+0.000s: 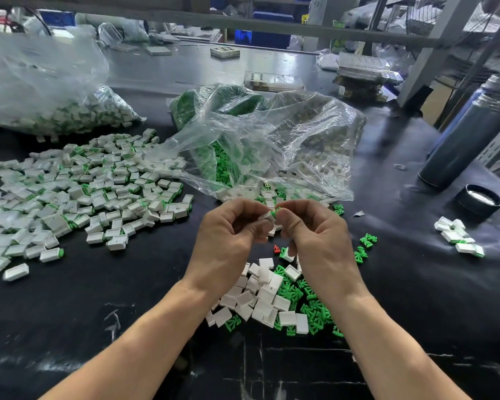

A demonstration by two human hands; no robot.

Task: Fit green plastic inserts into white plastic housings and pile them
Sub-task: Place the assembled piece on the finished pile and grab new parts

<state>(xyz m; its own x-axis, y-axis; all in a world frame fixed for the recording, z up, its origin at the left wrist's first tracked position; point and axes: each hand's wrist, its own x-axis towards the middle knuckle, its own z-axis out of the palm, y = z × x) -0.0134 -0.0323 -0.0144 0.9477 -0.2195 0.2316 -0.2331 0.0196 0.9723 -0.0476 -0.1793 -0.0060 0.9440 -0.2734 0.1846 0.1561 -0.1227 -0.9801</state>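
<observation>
My left hand (pixel 228 238) pinches a small white housing (pixel 267 216) above the black table. My right hand (pixel 315 235) pinches a green insert (pixel 275 211) at the housing's end; the two parts touch between my fingertips. Below my hands lies a loose heap of white housings (pixel 261 295) mixed with green inserts (pixel 312 307). A broad pile of assembled white-and-green pieces (pixel 78 192) spreads over the left of the table.
Clear plastic bags of green inserts (pixel 223 157) and white housings (pixel 315 151) lie behind my hands; another bag of assembled pieces (pixel 70 111) sits at the far left. A dark flask (pixel 462 140) and its cap (pixel 479 201) stand right, beside a few pieces (pixel 456 235). One red insert (pixel 276 249) lies nearby.
</observation>
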